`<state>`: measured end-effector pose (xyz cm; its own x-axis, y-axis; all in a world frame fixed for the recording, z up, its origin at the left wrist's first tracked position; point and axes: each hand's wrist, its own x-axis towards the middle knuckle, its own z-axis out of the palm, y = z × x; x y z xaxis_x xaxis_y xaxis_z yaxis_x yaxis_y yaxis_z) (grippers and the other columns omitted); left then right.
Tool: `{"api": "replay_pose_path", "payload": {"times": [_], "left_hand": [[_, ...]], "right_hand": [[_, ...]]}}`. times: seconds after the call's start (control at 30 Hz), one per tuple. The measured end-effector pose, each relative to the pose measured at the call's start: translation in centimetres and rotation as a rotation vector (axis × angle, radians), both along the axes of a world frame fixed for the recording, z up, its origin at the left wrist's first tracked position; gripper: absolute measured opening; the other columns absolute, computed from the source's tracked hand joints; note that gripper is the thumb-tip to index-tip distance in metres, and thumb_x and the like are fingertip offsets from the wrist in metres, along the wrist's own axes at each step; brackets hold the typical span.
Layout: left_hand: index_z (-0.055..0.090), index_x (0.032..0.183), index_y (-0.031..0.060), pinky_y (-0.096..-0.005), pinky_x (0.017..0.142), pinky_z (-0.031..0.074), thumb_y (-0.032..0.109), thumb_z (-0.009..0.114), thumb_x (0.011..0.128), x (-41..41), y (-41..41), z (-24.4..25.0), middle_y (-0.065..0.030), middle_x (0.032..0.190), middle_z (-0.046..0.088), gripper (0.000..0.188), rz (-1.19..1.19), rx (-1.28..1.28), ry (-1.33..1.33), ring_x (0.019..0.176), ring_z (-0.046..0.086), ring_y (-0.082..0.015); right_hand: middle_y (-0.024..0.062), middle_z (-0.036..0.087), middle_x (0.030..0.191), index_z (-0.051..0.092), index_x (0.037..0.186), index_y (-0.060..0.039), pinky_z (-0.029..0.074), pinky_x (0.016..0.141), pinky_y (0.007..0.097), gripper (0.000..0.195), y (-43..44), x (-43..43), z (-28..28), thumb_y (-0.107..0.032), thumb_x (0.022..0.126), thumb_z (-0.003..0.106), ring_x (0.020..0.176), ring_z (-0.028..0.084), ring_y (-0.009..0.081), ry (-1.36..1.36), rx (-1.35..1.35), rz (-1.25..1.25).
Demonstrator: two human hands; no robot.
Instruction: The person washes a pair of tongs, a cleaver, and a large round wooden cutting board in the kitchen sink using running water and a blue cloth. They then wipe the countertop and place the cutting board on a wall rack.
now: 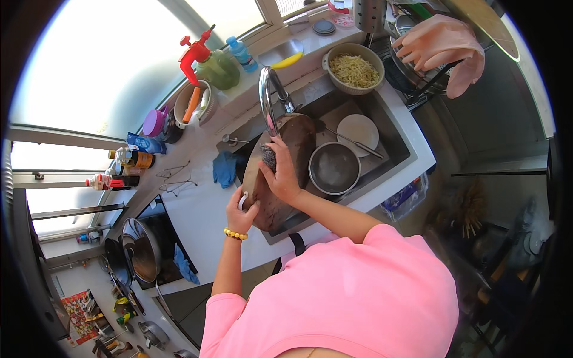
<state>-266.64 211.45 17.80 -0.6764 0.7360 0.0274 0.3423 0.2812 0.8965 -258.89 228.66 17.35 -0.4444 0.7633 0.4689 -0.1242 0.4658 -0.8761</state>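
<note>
A thick, round wooden chopping board (pixel 297 134) stands tilted over the sink, its brown face stained dark and its rim paler. My left hand (pixel 239 214) grips the rim beside a pale ring handle (pixel 243 201). A steel wool scrubber (pixel 268 157) is under the fingers of my right hand (pixel 283 175), pressed against the board's rim. Just above my right fingertips, the chrome faucet (pixel 265 91) arches over the board. Inside the sink (pixel 394 147) are a metal bowl (pixel 335 168), a white plate (pixel 358 129) and a long-handled utensil (pixel 353 142).
A colander of bean sprouts (pixel 353 69) sits at the sink's back corner. Blue gloves (pixel 225 169) and a wire rack (pixel 177 176) lie on the left counter. Along the window ledge are a spray bottle (pixel 217 67) and a vegetable basket (pixel 194 105). A wok (pixel 142 255) is on the cooktop.
</note>
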Motion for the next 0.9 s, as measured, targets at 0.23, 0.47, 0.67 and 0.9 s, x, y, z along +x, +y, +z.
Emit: {"api": "replay_pose_path", "payload": {"times": [0.23, 0.47, 0.67, 0.9], "left_hand": [[0.055, 0.117, -0.0023, -0.0270, 0.084, 0.047, 0.008, 0.071, 0.072, -0.3, 0.8, 1.5, -0.0063, 0.103, 0.061, 0.049, -0.052, -0.042, 0.019, 0.094, 0.057, -0.0136], [0.053, 0.119, -0.0026, -0.0292, 0.087, 0.046, 0.006, 0.069, 0.070, -0.4, 0.1, 1.2, -0.0081, 0.106, 0.060, 0.053, -0.084, -0.092, 0.028, 0.096, 0.057, -0.0161], [0.051, 0.121, -0.0033, -0.0305, 0.087, 0.046, 0.007, 0.068, 0.070, 0.9, -2.1, 0.8, -0.0102, 0.108, 0.058, 0.054, -0.034, -0.082, 0.004, 0.099, 0.057, -0.0180], [0.042, 0.126, -0.0007, -0.0346, 0.084, 0.047, 0.012, 0.069, 0.072, 0.2, 0.0, 2.7, -0.0141, 0.112, 0.059, 0.062, -0.100, -0.211, 0.019, 0.101, 0.059, -0.0261]], "right_hand": [[0.0193, 0.057, 0.118, 0.054, 0.114, -0.0042, 0.041, 0.095, 0.0397, 0.037, 14.6, -0.1, -6.3, -0.012, 0.079, 0.060, 0.109, 0.054, 0.0369, -0.127, 0.096, -0.213], [0.0196, 0.064, 0.094, 0.059, 0.105, -0.0043, 0.047, 0.081, 0.0405, 0.035, 19.0, -0.8, -6.2, -0.024, 0.077, 0.059, 0.091, 0.061, 0.0367, -0.463, -0.058, 0.271], [0.0186, 0.062, 0.101, 0.059, 0.105, -0.0050, 0.047, 0.083, 0.0404, 0.033, 16.8, 0.6, -7.9, -0.021, 0.076, 0.061, 0.094, 0.059, 0.0363, -0.411, -0.069, 0.199], [0.0198, 0.054, 0.118, 0.054, 0.115, -0.0009, 0.041, 0.094, 0.0391, 0.034, 5.8, -0.6, -3.8, -0.011, 0.083, 0.060, 0.109, 0.053, 0.0363, -0.016, -0.186, -0.324]]}}
